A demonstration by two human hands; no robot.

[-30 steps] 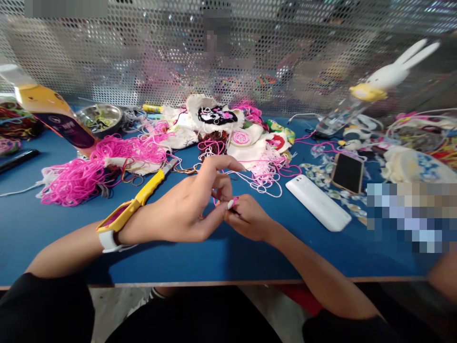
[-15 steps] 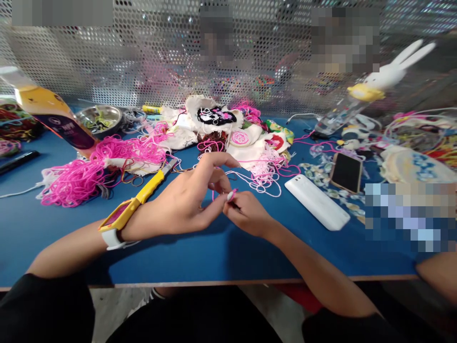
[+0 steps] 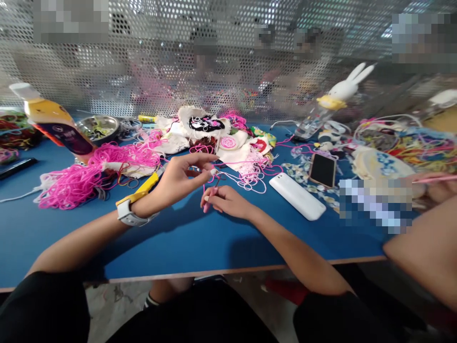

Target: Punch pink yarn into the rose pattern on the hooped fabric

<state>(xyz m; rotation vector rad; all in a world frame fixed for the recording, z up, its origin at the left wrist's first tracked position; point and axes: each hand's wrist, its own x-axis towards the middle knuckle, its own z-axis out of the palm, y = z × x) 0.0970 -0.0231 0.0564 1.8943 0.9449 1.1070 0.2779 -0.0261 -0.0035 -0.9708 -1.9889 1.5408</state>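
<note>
Pink-handled slim tool (image 3: 206, 205), one, gripped in the fingers of the right hand (image 3: 230, 200) over the blue worktop (image 3: 185, 238), just below the left hand (image 3: 180, 177), whose thumb and fingertips are pinched together on a strand of pink yarn (image 3: 204, 188). Also on the worktop: tangled magenta yarn heap (image 3: 73, 186), left; stitched cream cloths (image 3: 228, 147), beyond the hands; white oblong device (image 3: 297, 196) and dark-screened phone (image 3: 322, 169), right; tilted-looking amber bottle (image 3: 62, 126), far left.
</note>
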